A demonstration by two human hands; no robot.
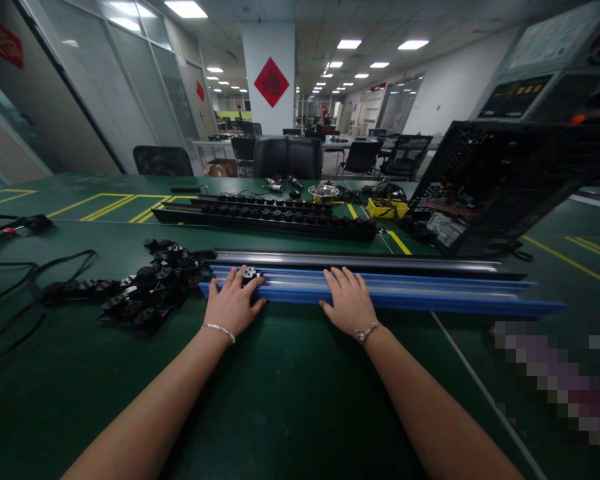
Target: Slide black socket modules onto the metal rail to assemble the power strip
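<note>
A long blue channel rail [450,301] lies crosswise on the green table in front of me. My left hand [233,303] rests on its left end with fingers spread. Beside those fingers, a small black part with a pale round top [251,273] sits in the channel. My right hand [349,301] lies over the rail's middle, fingers stretched across it and thumb apart at the near side. Directly behind runs a black rail [360,260] with a shiny inner strip. Left of the rails is a loose pile of small black parts [153,287].
Farther back, another black rail [265,220] carries a row of black parts. A metal bowl [323,192] and yellow box [387,208] stand beyond it. An open computer case [480,180] stands at right; black cables [35,287] lie at left. A blurred patch covers the lower right.
</note>
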